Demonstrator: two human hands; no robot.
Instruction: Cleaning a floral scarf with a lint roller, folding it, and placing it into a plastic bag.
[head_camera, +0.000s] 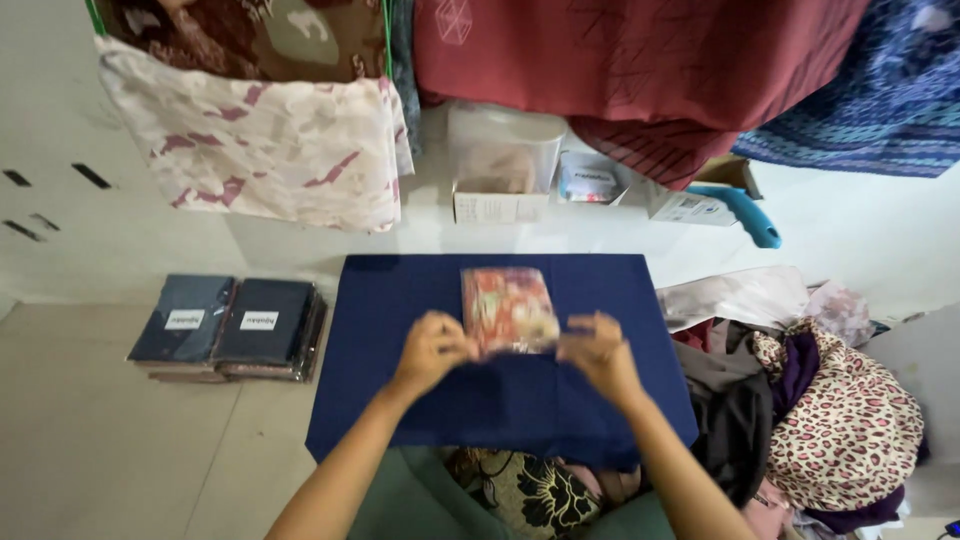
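Observation:
A folded red and cream patterned cloth in a clear plastic bag (508, 305) lies on a dark blue board (500, 400) in front of me. My left hand (432, 350) grips the bag's near left corner. My right hand (598, 352) grips its near right corner. Both hands pinch the bag's lower edge, with the rest of the packet resting flat on the board.
Two stacks of dark packed items with white labels (228, 325) sit on the floor at left. A heap of loose clothes, one leopard-patterned (845, 420), lies at right. Hanging fabrics (260, 140), small boxes (500, 205) and a blue tool (745, 215) line the wall.

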